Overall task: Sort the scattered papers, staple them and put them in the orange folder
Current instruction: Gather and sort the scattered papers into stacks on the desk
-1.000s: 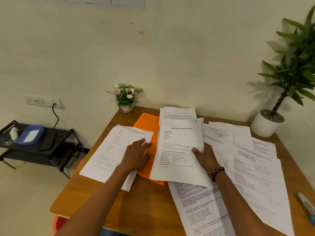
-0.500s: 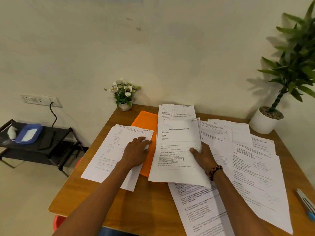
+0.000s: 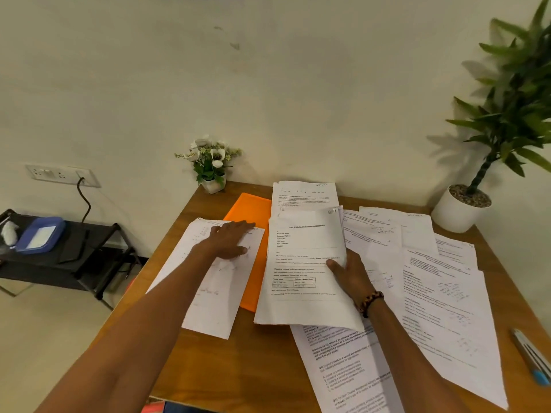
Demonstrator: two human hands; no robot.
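Pale wall backs the wooden desk (image 3: 244, 362), where printed sheets lie scattered toward its right edge. At the far edge the orange folder (image 3: 249, 216) lies half covered. The left hand (image 3: 228, 238) rests flat, fingers straight, on a sheet (image 3: 214, 293) near the left edge. The right hand (image 3: 351, 277) pinches a stack of papers (image 3: 304, 263) overlapping the folder's right side.
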